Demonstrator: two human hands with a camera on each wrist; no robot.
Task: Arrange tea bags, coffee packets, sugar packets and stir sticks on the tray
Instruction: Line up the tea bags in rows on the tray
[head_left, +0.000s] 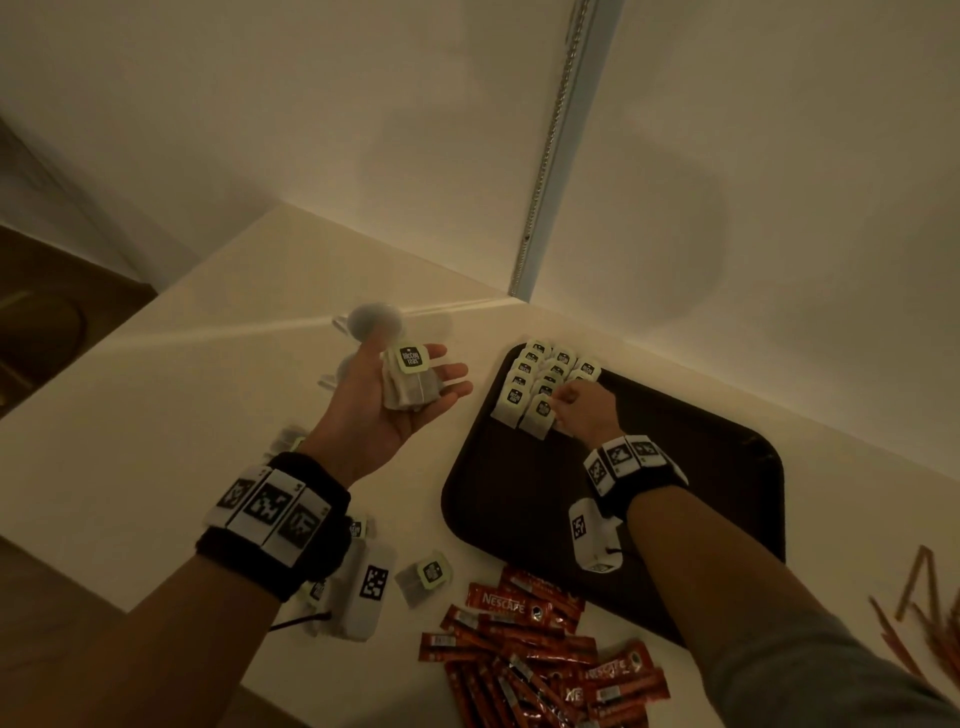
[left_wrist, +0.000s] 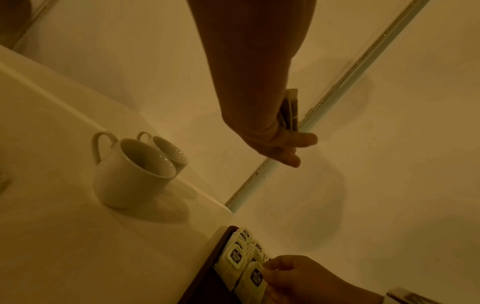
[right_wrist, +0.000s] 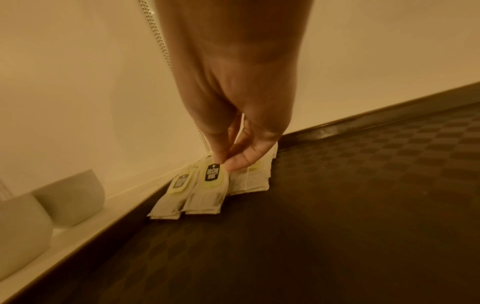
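My left hand (head_left: 410, 395) hovers palm up left of the dark tray (head_left: 675, 467), with a small stack of tea bags (head_left: 410, 387) lying across its straight fingers. From behind, in the left wrist view, the stack (left_wrist: 291, 109) sticks out past the left hand (left_wrist: 293, 150). Overlapping rows of tea bags (head_left: 540, 369) fill the tray's far left corner. My right hand (head_left: 563, 402) reaches over the tray (right_wrist: 337, 205). In the right wrist view the right hand (right_wrist: 226, 162) pinches the tag of the front tea bag (right_wrist: 210, 185) of the middle row.
Two white cups (left_wrist: 132, 170) stand on the counter by the wall, left of the tray. Red coffee sachets (head_left: 524, 623) lie heaped at the near edge, loose tea bags (head_left: 423, 574) to their left, and stir sticks (head_left: 914, 613) at the right. A beaded cord (head_left: 550, 145) hangs on the wall.
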